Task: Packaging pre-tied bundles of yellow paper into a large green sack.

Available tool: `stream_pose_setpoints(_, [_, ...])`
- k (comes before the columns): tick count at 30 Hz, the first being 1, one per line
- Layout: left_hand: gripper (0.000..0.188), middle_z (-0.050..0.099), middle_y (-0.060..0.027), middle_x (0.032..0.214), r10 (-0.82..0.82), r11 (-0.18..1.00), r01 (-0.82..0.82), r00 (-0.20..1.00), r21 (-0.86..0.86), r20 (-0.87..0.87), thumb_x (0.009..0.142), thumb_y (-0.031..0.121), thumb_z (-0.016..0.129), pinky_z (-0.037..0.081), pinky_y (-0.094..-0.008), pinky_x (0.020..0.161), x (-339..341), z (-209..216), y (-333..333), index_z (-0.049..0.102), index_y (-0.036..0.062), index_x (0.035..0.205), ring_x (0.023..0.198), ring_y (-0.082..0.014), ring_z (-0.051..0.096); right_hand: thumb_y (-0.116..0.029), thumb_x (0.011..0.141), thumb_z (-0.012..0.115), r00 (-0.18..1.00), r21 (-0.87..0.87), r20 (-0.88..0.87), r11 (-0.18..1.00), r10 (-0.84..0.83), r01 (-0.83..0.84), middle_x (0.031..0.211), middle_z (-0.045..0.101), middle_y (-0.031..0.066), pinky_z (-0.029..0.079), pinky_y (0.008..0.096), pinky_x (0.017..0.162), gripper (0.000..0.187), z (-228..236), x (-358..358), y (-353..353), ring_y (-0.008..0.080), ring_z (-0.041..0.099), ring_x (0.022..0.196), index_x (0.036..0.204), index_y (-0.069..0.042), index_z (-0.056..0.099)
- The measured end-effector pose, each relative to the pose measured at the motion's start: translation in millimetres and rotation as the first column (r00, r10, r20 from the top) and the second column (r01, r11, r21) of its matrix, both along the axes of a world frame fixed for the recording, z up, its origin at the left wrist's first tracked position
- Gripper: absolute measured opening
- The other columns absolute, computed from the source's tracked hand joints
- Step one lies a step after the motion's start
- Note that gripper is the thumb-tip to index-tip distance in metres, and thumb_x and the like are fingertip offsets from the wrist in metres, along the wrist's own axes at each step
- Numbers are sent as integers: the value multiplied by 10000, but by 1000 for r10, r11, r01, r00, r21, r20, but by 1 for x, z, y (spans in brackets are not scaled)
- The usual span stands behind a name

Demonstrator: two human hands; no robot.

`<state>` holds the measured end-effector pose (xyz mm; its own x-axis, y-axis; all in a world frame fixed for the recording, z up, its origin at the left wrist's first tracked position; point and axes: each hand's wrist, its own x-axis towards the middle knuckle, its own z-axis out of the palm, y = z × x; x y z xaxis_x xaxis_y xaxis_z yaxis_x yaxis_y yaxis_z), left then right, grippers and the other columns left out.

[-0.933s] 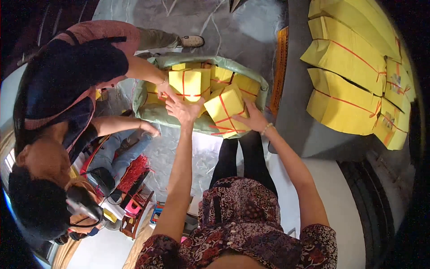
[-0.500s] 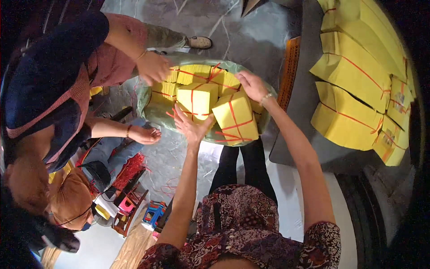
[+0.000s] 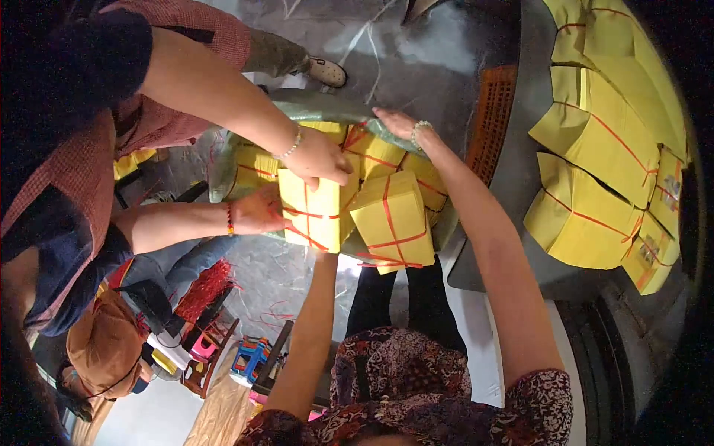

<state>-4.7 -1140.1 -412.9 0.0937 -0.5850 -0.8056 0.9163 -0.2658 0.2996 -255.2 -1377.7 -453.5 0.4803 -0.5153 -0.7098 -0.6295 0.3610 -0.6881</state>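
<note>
A greenish plastic bag [image 3: 312, 108] lies open in front of me, packed with yellow paper bundles tied with red string. One tied bundle [image 3: 309, 204] sits on top at the left, gripped by a co-worker's two hands [image 3: 320, 157]. Another tied bundle [image 3: 390, 215] rests tilted on top to its right. My left hand [image 3: 325, 256] reaches up under the near edge of the co-worker's bundle, which hides its fingers. At the bag's far right rim my right hand [image 3: 398, 126] is open, its fingers stretched out along the plastic.
A dark grey table [image 3: 494, 193] at the right carries several larger yellow paper stacks [image 3: 595, 149] tied in red. Beside it stands an orange-brown slatted crate [image 3: 491, 111]. Another person [image 3: 108, 334], red string [image 3: 204, 290] and a blue toy-like stool [image 3: 251, 360] are at lower left.
The co-worker's hands have come in from the left and taken hold of the left top bundle, now nearer me. My left fingers have become hidden; my right hand has shifted left along the rim.
</note>
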Motion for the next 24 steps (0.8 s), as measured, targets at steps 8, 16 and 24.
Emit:
stream_pose_setpoints(8, [931,250,-118,1375,242,856,47,844,515,-479,709,587,589,267,-324,1013,64,58,-52,224,42,1369,1275,-206,233,-516,900,174,997,120,-36,991,67,-63,1436,239,79,161,364,1085,602,-20,-21,7,251,204,1327,1376,-163,279])
stream_pose_setpoints(16, [1002,268,-116,1352,659,480,301,496,824,-565,655,563,673,266,-313,1011,82,119,-104,214,31,1369,1266,-198,230,-623,856,214,998,234,64,972,1,-16,1446,205,87,140,374,1091,727,11,-34,12,257,175,1334,1386,-127,244])
stream_pose_setpoints(24, [1307,224,-204,1405,-682,549,827,525,117,-509,534,931,164,146,-339,1064,26,137,-133,148,-86,1355,1309,-273,197,-541,904,202,998,249,61,969,-13,-3,1429,256,82,185,360,1079,629,-8,-117,45,255,248,1309,1377,-134,284])
